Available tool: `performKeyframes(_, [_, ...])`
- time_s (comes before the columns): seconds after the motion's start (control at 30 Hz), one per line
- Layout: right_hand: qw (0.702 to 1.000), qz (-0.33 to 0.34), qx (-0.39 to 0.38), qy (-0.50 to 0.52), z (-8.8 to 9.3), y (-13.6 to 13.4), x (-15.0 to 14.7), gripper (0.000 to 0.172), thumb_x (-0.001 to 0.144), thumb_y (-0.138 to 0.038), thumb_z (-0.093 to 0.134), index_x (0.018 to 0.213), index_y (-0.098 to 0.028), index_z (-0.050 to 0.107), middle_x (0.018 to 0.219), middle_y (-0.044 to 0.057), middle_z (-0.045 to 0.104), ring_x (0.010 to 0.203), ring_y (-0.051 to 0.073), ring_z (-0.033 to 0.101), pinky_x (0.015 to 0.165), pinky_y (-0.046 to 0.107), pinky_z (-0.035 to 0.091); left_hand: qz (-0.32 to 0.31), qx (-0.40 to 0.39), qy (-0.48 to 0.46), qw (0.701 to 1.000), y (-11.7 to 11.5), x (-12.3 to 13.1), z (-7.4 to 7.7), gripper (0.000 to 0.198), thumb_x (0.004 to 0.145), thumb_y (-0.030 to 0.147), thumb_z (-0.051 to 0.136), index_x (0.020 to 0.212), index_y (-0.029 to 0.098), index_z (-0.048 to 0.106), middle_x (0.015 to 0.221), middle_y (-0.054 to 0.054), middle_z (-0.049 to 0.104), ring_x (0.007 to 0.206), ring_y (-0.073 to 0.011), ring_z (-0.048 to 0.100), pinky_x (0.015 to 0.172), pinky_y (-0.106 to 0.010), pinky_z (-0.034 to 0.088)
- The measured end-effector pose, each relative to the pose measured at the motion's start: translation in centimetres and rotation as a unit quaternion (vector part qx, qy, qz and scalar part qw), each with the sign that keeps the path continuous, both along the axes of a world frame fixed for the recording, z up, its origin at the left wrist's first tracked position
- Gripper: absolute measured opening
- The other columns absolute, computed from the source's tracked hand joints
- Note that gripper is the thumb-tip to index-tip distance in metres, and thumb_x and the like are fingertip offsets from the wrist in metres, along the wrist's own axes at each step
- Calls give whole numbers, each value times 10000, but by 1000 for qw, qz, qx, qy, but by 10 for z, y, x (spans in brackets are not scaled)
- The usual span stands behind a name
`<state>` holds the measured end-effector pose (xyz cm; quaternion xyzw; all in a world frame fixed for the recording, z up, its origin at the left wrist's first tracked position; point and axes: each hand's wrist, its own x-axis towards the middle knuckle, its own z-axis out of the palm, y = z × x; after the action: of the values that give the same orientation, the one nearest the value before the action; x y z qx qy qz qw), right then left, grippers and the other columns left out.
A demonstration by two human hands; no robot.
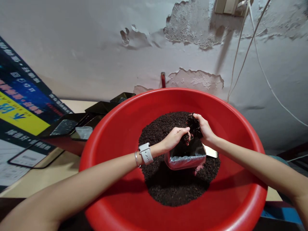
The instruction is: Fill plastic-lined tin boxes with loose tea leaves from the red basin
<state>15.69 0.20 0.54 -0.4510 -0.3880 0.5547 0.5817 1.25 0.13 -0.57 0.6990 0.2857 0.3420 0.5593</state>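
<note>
By chipped wall (144, 54), basin (117, 138) on table (29, 184)

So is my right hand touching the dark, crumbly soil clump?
Touching: the head view shows your right hand against the dark, crumbly soil clump, no gap between.

Basin (115, 138) plain red, as I see it from here. Soil (178, 192) brown-black. Box (185, 162): dark inside, pinkish red along the front. Watch (145, 153) pale grey. Poster (19, 106): I note navy, a yellow band, white and pink lettering.
</note>
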Motion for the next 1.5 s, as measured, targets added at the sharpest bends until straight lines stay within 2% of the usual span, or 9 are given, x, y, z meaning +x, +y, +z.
performKeyframes(0.27, [1000,1,-2,5,3,-3,-2,316,635,-494,647,750,-220,539,635,-45,564,557,126,479,532,260,386,-4,-13,-7,1000,0,1,-2,499,834,549,445,586,134,571,571,-22,579,557,-128,549,633,-271,462])
performKeyframes(0.57, [998,-20,30,-45,0,-1,0,360,632,-549,641,731,-217,546,674,-27,595,648,143,517,615,267,409,-4,-14,-5,1000,0,1,-1,434,809,515,511,606,136,571,589,-11,583,561,-118,543,609,-252,466])
performKeyframes(0.7, [1000,-6,10,-21,2,-2,-1,334,637,-517,640,739,-217,534,646,-38,570,584,131,494,566,271,398,-5,-11,-10,1000,0,1,-2,396,786,493,530,611,139,566,609,-7,587,565,-116,537,606,-251,466])
performKeyframes(0.83, [1000,8,-8,7,4,-4,-2,336,624,-505,651,755,-227,517,601,-54,524,522,127,475,489,267,371,0,3,-9,1000,0,0,-3,373,787,470,528,616,141,573,629,-15,605,586,-122,543,624,-254,469])
performKeyframes(1.03, [1000,4,-11,0,4,-4,-2,341,612,-507,658,742,-225,517,615,-50,538,549,128,484,513,267,375,-13,15,0,1000,-2,-1,1,410,815,468,494,585,140,584,608,-27,612,604,-134,546,669,-265,465])
performKeyframes(1.23, [1000,10,-2,-5,1,-2,-1,330,631,-507,644,756,-229,518,628,-43,544,552,133,493,503,267,370,-20,62,25,998,-3,-3,4,465,858,417,423,528,153,615,565,-33,613,632,-138,549,783,-279,439])
performKeyframes(1.5, [1000,14,-17,0,4,-4,-2,324,644,-500,635,774,-223,529,631,-33,557,540,140,520,458,260,382,-25,11,17,999,-6,-4,6,473,838,447,448,560,131,664,528,-38,613,525,-121,551,651,-259,458])
